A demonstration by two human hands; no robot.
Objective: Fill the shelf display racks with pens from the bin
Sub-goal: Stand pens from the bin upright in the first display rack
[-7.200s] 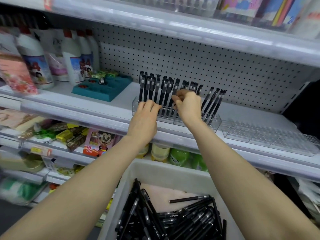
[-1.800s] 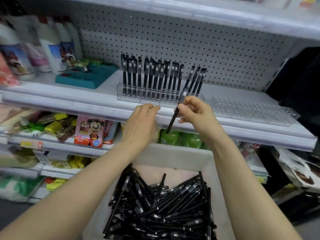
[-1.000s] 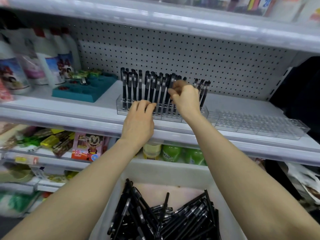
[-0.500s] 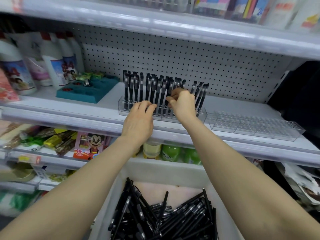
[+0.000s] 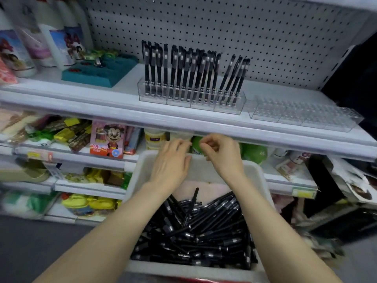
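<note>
A white retail shelf backed by white pegboard is seen across the upper half of the view. On it, toward 12 o'clock, a clear display rack is set, with black capped pens stood upright in its slots; the few at its 3 o'clock end are tilted. Just beside that rack, toward 2 o'clock, a second clear rack is placed with its slots unfilled. A teal tray and white bottles are found toward 10 o'clock. Beneath, a lower shelf is stocked with a cartoon-printed colour box and green items. At 6 o'clock a white bin is heaped with loose black pens, a pink lining being shown at its far end.

The bottles are cut off by the top and left edges, and the goods toward 8 and 4 o'clock are too blurred to be named. The bin's near edge is partly cut off by the frame.

Both hands are held over the bin's far rim, close together below the shelf edge. The left hand is relaxed, fingers loosely extended, nothing gripped; whether the rim is touched cannot be told. The right hand is closed, its fingers curled in toward the thumb, with no pen seen in it.
</note>
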